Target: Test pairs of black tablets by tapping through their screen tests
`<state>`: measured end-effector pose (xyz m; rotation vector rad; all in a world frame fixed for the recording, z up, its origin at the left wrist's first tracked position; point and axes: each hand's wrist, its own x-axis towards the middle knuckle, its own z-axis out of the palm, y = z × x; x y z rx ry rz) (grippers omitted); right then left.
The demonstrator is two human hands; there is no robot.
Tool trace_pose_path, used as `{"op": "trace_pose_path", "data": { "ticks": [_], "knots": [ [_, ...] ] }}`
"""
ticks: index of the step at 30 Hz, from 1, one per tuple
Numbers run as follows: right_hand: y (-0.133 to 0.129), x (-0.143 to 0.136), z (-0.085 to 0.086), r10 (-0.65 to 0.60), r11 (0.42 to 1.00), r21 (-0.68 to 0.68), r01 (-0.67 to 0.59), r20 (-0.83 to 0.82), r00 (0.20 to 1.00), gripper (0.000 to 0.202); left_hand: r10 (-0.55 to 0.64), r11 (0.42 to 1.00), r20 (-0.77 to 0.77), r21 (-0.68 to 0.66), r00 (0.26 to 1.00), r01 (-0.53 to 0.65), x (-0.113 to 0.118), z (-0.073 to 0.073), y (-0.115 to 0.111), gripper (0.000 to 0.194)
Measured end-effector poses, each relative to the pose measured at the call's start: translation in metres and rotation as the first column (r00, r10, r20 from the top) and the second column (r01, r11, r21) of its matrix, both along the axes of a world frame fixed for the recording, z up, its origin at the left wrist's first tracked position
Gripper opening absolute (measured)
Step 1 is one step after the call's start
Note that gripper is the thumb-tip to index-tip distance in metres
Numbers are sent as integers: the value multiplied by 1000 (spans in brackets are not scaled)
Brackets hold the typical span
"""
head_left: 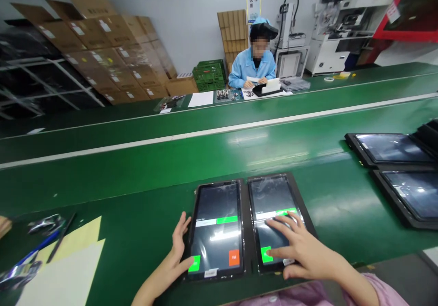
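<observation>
Two black tablets lie side by side on dark foam pads on the green workbench. At the left tablet [219,237], my left hand [176,251] rests along the left edge, fingers apart, with the thumb on the green square at the lower left of the screen. An orange-red "Fail" square glows at that screen's lower right. Over the right tablet [270,196] my right hand [297,246] is spread, a finger at its green square and the other fingers across the glass. This hand hides the lower right of that screen. Neither hand grips anything.
More tablets [400,148] lie on black pads at the right. Yellow and white paper [65,274], pens and a clear plastic bag [46,224] are at the left, near another person's hand [4,226]. Across the green benches sits a person in blue [253,66]. Stacked cartons [112,50] stand behind.
</observation>
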<state>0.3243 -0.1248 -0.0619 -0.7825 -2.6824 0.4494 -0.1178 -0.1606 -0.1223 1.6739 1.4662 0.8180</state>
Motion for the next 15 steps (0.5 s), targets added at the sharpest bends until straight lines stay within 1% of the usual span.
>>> {"op": "trace_pose_path", "data": {
  "ticks": [1, 2, 3, 4, 5, 6, 7, 8, 10, 12, 13, 15],
  "knots": [
    [9, 6, -3, -61, 998, -8, 60, -45, 997, 48, -16, 1000, -23, 27, 1000, 16, 0, 7, 10, 85],
    [21, 13, -8, -161, 987, -30, 159, -104, 981, 47, -31, 998, -59, 60, 998, 35, 2, 15, 22, 79],
    [34, 20, -13, -290, 957, -70, 282, -171, 941, 45, -54, 994, -118, 91, 992, 64, 7, 24, 36, 74],
    [47, 25, -20, -426, 904, -129, 407, -237, 873, 44, -87, 987, -198, 113, 976, 111, 14, 33, 51, 70],
    [62, 29, -27, -550, 835, -202, 512, -295, 781, 42, -130, 977, -284, 125, 950, 171, 24, 42, 67, 66],
    [76, 31, -34, -639, 769, -278, 576, -345, 687, 39, -179, 962, -365, 131, 914, 241, 37, 51, 84, 63],
    [90, 31, -42, -701, 713, -357, 604, -390, 597, 35, -230, 942, -431, 128, 872, 312, 51, 59, 100, 61],
    [101, 30, -49, -741, 670, -434, 602, -426, 519, 32, -274, 921, -486, 115, 830, 372, 65, 67, 115, 61],
    [118, 25, -62, -789, 612, -547, 571, -469, 397, 26, -338, 889, -579, 63, 742, 454, 92, 78, 140, 63],
    [123, 21, -70, -807, 586, -602, 543, -493, 324, 22, -386, 864, -659, -12, 646, 504, 110, 84, 155, 61],
    [122, 18, -72, -811, 580, -616, 534, -502, 302, 19, -403, 853, -693, -47, 598, 520, 115, 83, 159, 60],
    [118, 14, -72, -817, 569, -642, 515, -511, 266, 13, -425, 831, -745, -95, 514, 549, 114, 77, 162, 55]
  ]
}}
